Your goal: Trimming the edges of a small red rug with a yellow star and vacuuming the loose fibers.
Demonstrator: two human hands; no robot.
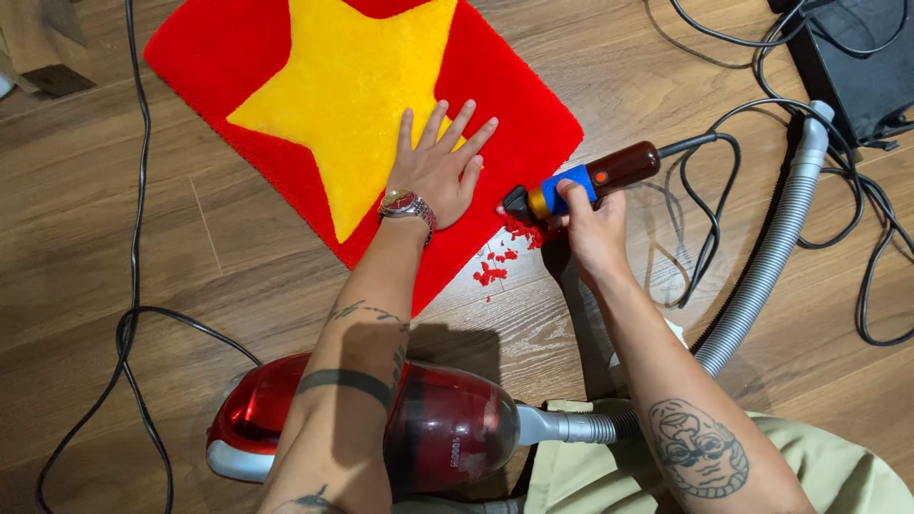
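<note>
A red tufted rug (219, 48) with a big yellow star (343, 86) lies on the wooden floor. My left hand (438, 167) presses flat on it, fingers spread, near the rug's right edge; a watch sits on that wrist. My right hand (590, 224) grips a corded electric trimmer (595, 179) with a brown body and blue collar. Its black head touches the rug's right edge. Red fibre clippings (500, 262) lie on the floor just below the trimmer head.
A red canister vacuum cleaner (419, 428) sits under my arms, its grey ribbed hose (766, 257) curving up to the right. Black cables (133, 324) run along the left and tangle at the right. A black box (857, 57) stands at the top right.
</note>
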